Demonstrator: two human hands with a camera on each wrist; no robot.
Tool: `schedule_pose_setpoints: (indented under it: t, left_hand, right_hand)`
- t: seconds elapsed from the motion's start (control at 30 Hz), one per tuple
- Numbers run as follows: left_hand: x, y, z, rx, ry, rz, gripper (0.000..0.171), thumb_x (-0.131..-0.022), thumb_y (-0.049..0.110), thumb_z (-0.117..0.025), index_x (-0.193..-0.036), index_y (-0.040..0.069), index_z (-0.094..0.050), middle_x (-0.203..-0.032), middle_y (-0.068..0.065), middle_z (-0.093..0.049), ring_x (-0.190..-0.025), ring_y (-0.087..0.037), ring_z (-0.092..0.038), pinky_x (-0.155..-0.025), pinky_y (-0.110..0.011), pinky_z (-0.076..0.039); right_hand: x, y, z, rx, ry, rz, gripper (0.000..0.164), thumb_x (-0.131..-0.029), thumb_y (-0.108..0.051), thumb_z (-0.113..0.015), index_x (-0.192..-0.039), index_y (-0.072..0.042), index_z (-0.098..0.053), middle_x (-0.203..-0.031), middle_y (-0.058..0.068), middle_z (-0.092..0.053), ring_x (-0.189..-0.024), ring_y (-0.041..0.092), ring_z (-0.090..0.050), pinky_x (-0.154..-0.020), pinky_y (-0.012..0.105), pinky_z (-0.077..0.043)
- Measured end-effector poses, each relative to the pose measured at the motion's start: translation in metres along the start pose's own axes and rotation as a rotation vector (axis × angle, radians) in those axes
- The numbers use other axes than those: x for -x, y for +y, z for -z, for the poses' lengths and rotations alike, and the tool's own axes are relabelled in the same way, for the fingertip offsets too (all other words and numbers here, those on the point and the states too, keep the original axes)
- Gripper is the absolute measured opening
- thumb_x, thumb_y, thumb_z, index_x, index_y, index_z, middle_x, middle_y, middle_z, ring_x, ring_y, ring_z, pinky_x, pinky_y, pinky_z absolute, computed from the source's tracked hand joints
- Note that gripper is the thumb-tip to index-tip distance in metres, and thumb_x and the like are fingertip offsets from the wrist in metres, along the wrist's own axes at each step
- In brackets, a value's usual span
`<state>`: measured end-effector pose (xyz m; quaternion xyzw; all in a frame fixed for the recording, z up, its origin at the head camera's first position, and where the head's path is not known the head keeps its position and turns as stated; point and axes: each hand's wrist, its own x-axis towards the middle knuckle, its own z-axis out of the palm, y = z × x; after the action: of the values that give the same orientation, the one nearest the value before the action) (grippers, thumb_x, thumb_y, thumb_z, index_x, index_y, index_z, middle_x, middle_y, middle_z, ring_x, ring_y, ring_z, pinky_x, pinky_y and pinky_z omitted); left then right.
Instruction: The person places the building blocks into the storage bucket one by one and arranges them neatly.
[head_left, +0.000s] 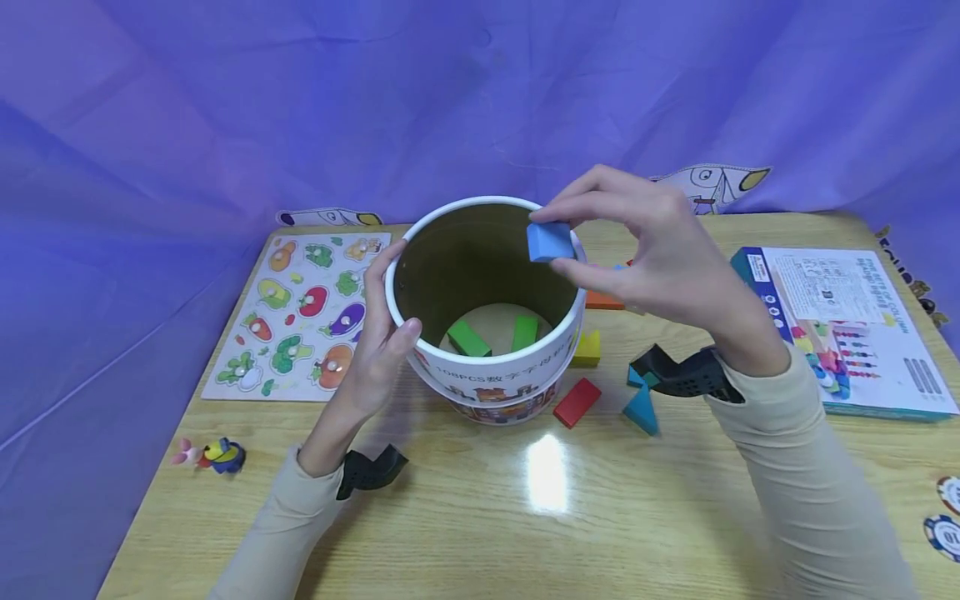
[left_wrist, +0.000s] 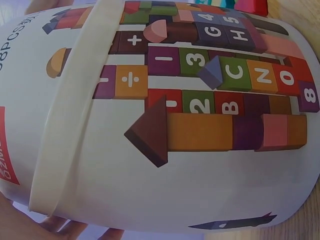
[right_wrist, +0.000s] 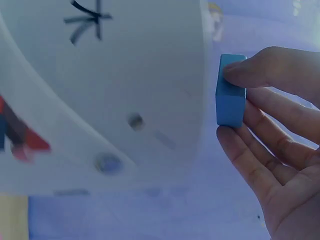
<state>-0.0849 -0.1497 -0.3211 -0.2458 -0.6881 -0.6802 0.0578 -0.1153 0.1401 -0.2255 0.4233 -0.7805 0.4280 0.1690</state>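
A white toy-block bucket (head_left: pixel 491 379) stands on the table with its mouth facing up. My left hand (head_left: pixel 371 358) grips its left rim, the thumb lying near the front edge. Between thumb and fingertips, my right hand (head_left: pixel 660 242) pinches a blue block (head_left: pixel 550 242) at the right side of the bucket's mouth. In the right wrist view the blue block (right_wrist: pixel 231 95) appears beside the bucket wall (right_wrist: pixel 150 65). Two green blocks, one left (head_left: pixel 469 338) and one right (head_left: pixel 525 332), lie on the bucket floor. The left wrist view is filled by the printed bucket wall (left_wrist: pixel 110 175).
Right of the bucket lie a red block (head_left: pixel 577 402), a yellow block (head_left: pixel 587 349), an orange block (head_left: pixel 603 301) and a blue triangular block (head_left: pixel 642 410). A vegetable puzzle board (head_left: pixel 247 367) sits left, small figurines (head_left: pixel 217 455) before it. A boxed toy (head_left: pixel 900 333) and chips (head_left: pixel 942 536) lie right.
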Motion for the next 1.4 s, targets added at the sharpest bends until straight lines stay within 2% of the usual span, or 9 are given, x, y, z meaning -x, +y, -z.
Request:
schedule_pose_setpoints:
  t: [0.23, 0.5, 0.67, 0.9, 1.03, 1.13, 1.23, 1.3, 1.4]
  left_hand:
    - [0.001, 0.002, 0.0, 0.001, 0.002, -0.004, 0.09, -0.084, 0.057, -0.061, -0.152, 0.022, -0.015, -0.156, -0.007, -0.023, -0.142, -0.036, -0.025, -0.108, -0.071, -0.027]
    - [0.003, 0.003, 0.001, 0.003, -0.01, -0.001, 0.084, -0.086, 0.046, -0.058, -0.153, 0.023, -0.013, -0.156, -0.006, -0.021, -0.142, -0.037, -0.025, -0.107, -0.073, -0.028]
    - [0.002, 0.001, 0.0, 0.01, -0.022, -0.009, 0.083, -0.087, 0.044, -0.058, -0.153, 0.022, -0.012, -0.157, -0.008, -0.021, -0.141, -0.039, -0.025, -0.106, -0.073, -0.028]
    - [0.001, 0.001, 0.0, -0.003, -0.015, -0.011, 0.082, -0.086, 0.042, -0.057, -0.153, 0.022, -0.014, -0.156, -0.009, -0.022, -0.141, -0.039, -0.027, -0.106, -0.073, -0.029]
    - [0.0, 0.001, 0.0, 0.002, -0.023, -0.011, 0.082, -0.087, 0.041, -0.057, -0.153, 0.022, -0.013, -0.156, -0.008, -0.022, -0.14, -0.039, -0.027, -0.106, -0.073, -0.029]
    - [0.0, 0.0, 0.0, 0.011, -0.03, -0.012, 0.083, -0.087, 0.043, -0.058, -0.153, 0.023, -0.012, -0.156, -0.009, -0.022, -0.14, -0.041, -0.028, -0.106, -0.072, -0.029]
    - [0.0, 0.0, -0.001, 0.013, -0.03, -0.011, 0.083, -0.087, 0.044, -0.058, -0.153, 0.023, -0.012, -0.156, -0.009, -0.021, -0.14, -0.041, -0.027, -0.106, -0.072, -0.029]
    - [0.0, 0.001, -0.001, 0.013, -0.026, -0.009, 0.083, -0.087, 0.044, -0.058, -0.153, 0.023, -0.012, -0.156, -0.008, -0.022, -0.14, -0.04, -0.027, -0.106, -0.073, -0.029]
    - [0.0, 0.001, -0.001, 0.011, -0.022, -0.007, 0.082, -0.087, 0.043, -0.058, -0.153, 0.023, -0.013, -0.156, -0.008, -0.022, -0.141, -0.039, -0.027, -0.107, -0.073, -0.028]
  right_hand:
    - [-0.002, 0.0, -0.015, -0.027, -0.017, 0.023, 0.039, -0.074, 0.001, -0.079, -0.111, -0.007, -0.072, -0.103, 0.003, -0.068, -0.095, 0.01, -0.061, -0.088, 0.021, -0.048]
    - [-0.001, 0.001, -0.019, -0.041, -0.011, 0.01, 0.038, -0.075, -0.001, -0.08, -0.112, -0.007, -0.072, -0.104, 0.002, -0.068, -0.097, 0.012, -0.063, -0.089, 0.021, -0.048]
    - [0.006, 0.002, -0.015, -0.025, -0.014, 0.0, 0.037, -0.075, -0.001, -0.08, -0.111, -0.01, -0.073, -0.105, 0.0, -0.069, -0.098, 0.01, -0.062, -0.089, 0.022, -0.047]
    - [0.031, 0.01, 0.001, -0.008, 0.009, -0.059, 0.04, -0.073, 0.007, -0.079, -0.109, -0.009, -0.074, -0.105, -0.001, -0.069, -0.095, 0.008, -0.058, -0.08, 0.019, -0.044]
    - [0.055, 0.019, 0.015, -0.034, 0.071, -0.115, 0.043, -0.069, 0.019, -0.074, -0.107, 0.0, -0.072, -0.106, 0.006, -0.068, -0.1, 0.013, -0.059, -0.092, 0.018, -0.046]
    - [0.075, 0.026, 0.028, -0.03, 0.085, -0.178, 0.045, -0.067, 0.022, -0.073, -0.106, 0.001, -0.072, -0.107, 0.006, -0.068, -0.103, 0.015, -0.059, -0.095, 0.018, -0.047]
    - [0.098, 0.039, 0.034, 0.049, 0.015, -0.217, 0.047, -0.068, 0.018, -0.076, -0.109, -0.006, -0.072, -0.107, 0.001, -0.068, -0.101, 0.009, -0.06, -0.088, 0.012, -0.046]
    - [0.114, 0.051, 0.033, 0.106, -0.074, -0.243, 0.048, -0.07, 0.012, -0.078, -0.112, -0.012, -0.071, -0.107, -0.003, -0.067, -0.099, 0.003, -0.06, -0.084, 0.009, -0.045]
    - [0.138, 0.071, 0.025, 0.125, -0.233, -0.279, 0.044, -0.075, 0.004, -0.079, -0.113, -0.016, -0.07, -0.107, -0.005, -0.066, -0.094, 0.001, -0.061, -0.081, 0.011, -0.048]
